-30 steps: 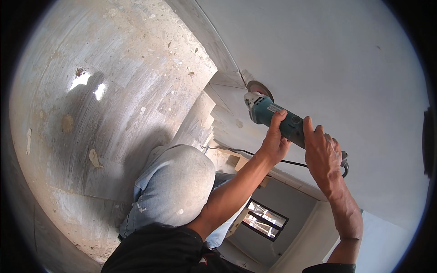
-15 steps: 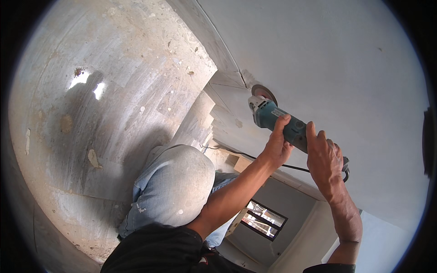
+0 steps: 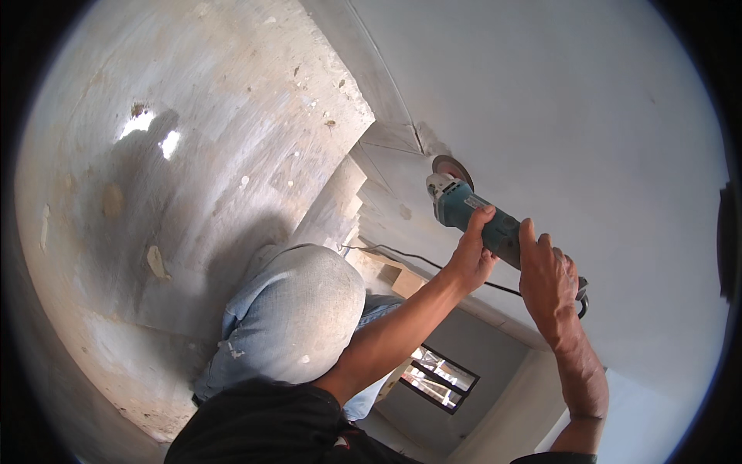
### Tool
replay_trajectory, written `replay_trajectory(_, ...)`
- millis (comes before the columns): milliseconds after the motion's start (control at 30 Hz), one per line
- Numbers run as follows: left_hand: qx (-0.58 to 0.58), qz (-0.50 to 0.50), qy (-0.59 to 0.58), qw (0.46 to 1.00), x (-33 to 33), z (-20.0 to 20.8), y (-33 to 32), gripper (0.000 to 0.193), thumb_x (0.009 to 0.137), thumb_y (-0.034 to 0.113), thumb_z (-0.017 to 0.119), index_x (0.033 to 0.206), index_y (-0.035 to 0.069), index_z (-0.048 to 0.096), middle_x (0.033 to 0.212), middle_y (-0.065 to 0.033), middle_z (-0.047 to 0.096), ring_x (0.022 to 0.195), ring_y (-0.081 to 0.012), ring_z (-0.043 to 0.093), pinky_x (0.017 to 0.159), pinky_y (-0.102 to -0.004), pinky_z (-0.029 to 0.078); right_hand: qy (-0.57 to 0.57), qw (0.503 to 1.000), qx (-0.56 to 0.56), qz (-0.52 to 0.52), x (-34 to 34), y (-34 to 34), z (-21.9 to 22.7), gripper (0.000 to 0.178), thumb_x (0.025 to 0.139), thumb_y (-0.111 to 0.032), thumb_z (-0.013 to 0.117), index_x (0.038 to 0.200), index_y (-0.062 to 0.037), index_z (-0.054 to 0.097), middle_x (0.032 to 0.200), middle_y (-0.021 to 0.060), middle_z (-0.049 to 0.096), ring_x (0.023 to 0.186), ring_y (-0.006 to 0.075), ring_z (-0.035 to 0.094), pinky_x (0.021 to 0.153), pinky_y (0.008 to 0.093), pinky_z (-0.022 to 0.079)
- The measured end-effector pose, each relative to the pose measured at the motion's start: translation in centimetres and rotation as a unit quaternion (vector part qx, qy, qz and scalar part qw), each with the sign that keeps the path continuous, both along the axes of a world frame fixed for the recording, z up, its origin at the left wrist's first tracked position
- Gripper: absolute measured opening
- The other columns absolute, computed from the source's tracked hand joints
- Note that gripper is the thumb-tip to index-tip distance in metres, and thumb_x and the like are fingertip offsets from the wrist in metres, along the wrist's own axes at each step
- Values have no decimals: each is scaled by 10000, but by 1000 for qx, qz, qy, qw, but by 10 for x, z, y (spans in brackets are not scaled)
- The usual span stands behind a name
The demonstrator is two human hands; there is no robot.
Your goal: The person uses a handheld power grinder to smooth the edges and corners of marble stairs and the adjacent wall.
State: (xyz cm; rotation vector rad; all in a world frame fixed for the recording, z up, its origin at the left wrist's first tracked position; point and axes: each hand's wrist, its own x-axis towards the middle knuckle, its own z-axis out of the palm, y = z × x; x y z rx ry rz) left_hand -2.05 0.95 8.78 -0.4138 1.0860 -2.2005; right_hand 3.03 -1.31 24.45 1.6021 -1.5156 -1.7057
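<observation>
A teal angle grinder [image 3: 457, 203] is gripped between my two hands, its body slanting from upper left to lower right. My left hand [image 3: 473, 251] is wrapped round the middle of the body, thumb on top. Around the rear part my right hand [image 3: 547, 271] is closed, fingers over the upper side. The round disc [image 3: 453, 172] at the grinder's head stands beside the grey wall [image 3: 587, 139]; whether it touches cannot be made out. Just beyond the disc, a dark cut line [image 3: 402, 104] ends at a dusty scuffed patch [image 3: 433, 141] on the wall.
A dusty wood-look landing [image 3: 209, 100] with debris spreads at the left. Steps [image 3: 340, 193] descend past its edge towards my bent knee [image 3: 297, 309]. The black power cord [image 3: 410, 255] runs behind my left forearm. Far below is a window [image 3: 437, 379].
The grinder and its disc have shifted slightly down and away from the end of the cut line, and the dusty patch shows more. Both hands keep their hold.
</observation>
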Motion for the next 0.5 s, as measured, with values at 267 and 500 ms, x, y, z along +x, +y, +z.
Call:
replay_trajectory(267,-1,50,-3,999,8,-8,-2,307,875,413,707,1043,225,531,984,84,589,964,-57,585,910,-277,451,5,1000,3,12,18,-5,-7,528,841,-3,623,1316,-25,394,899,158,607,765,325,697,658,436,562)
replay_trajectory(500,19,48,3,999,17,-6,-7,314,877,413,707,1056,222,533,979,83,590,965,-62,587,940,-297,447,12,999,16,30,23,-12,-9,513,842,-2,622,1299,-28,391,880,155,604,757,309,700,631,421,560)
